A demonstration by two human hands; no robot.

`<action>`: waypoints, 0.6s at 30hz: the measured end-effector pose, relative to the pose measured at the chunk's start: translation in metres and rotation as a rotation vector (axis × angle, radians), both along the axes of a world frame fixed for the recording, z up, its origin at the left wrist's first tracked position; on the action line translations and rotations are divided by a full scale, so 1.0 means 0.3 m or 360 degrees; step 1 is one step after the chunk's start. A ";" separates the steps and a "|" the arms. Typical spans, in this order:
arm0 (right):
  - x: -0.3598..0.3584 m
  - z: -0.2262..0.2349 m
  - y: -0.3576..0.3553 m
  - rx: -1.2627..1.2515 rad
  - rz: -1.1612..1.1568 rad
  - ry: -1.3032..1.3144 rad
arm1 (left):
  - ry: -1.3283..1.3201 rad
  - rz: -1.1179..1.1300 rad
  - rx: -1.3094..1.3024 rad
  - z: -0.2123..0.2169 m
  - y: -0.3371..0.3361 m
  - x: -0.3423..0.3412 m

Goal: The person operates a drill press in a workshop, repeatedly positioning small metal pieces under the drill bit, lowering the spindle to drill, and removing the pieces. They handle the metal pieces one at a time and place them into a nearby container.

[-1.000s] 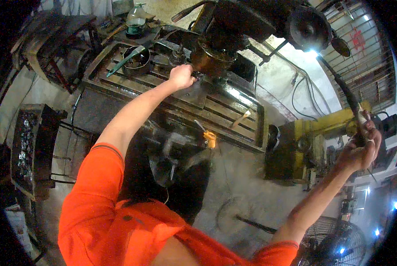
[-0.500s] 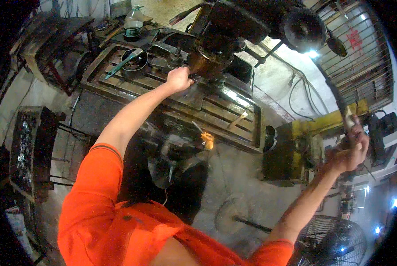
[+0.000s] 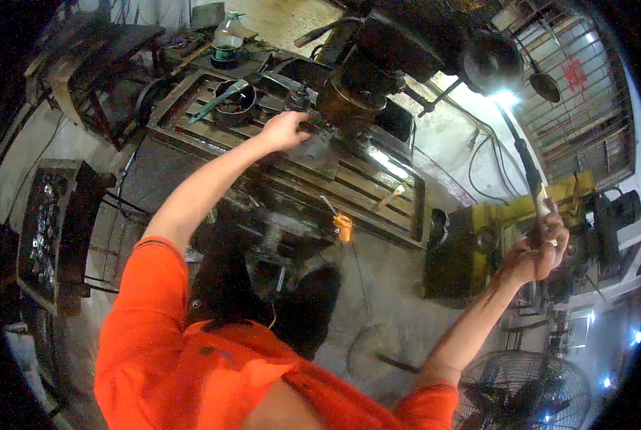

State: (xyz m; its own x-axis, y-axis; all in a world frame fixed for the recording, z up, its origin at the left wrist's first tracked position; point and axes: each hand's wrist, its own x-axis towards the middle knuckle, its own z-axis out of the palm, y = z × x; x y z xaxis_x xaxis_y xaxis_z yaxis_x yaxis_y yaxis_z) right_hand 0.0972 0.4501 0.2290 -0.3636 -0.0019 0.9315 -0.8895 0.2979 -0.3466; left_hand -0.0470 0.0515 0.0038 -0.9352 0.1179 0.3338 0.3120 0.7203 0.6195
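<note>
My left hand [image 3: 285, 131] reaches over a slatted metal worktable, its fingers curled near the base of a dark, rusty round housing [image 3: 350, 97]. What those fingers hold, if anything, is hidden. A dark flat plate [image 3: 315, 156] shows just below the hand. Out to the right, my right hand [image 3: 539, 249] is wrapped round the pale handle of a long dark rod [image 3: 524, 154]. The rod slants up and away, its far end lost in a bright glare beside a dark round pan-like shape [image 3: 492, 63].
On the slatted worktable [image 3: 285, 188] are a pot [image 3: 234, 113] with a teal-handled brush [image 3: 217, 102] across it and a small brush [image 3: 391, 196]. A plastic bottle [image 3: 227, 39] stands behind. An orange-handled tool [image 3: 342, 228] is near the front edge. A fan [image 3: 524, 394] stands lower right.
My right hand has moved left and slightly down, with the rod now steeper. The left hand stays near the housing, its fingers looser. The whole view has shifted slightly.
</note>
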 end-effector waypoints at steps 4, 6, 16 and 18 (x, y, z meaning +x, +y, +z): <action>-0.018 -0.044 -0.059 -0.0136 -0.0073 0.0011 | -0.0337 -0.0114 0.0146 -0.032 -0.287 0.198; -0.040 -0.071 0.017 -0.0078 -0.0005 0.0027 | -0.0380 -0.0081 0.0066 -0.048 -0.465 0.343; -0.096 -0.162 0.301 0.0619 -0.1175 0.0342 | -0.0249 0.1350 0.0300 -0.093 -1.317 1.222; -0.126 -0.210 0.273 0.0672 -0.1273 0.0612 | -0.0223 0.1784 0.0086 -0.183 -1.461 1.390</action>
State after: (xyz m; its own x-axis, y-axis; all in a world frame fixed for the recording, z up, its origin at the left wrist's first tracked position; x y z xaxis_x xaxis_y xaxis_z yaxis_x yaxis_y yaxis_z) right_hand 0.0594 0.5318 0.1661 -0.0746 -0.2473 0.9661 -0.4013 0.8943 0.1979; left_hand 0.3700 -0.3867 -0.0511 -0.5338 -0.8224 0.1968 -0.5679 0.5212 0.6370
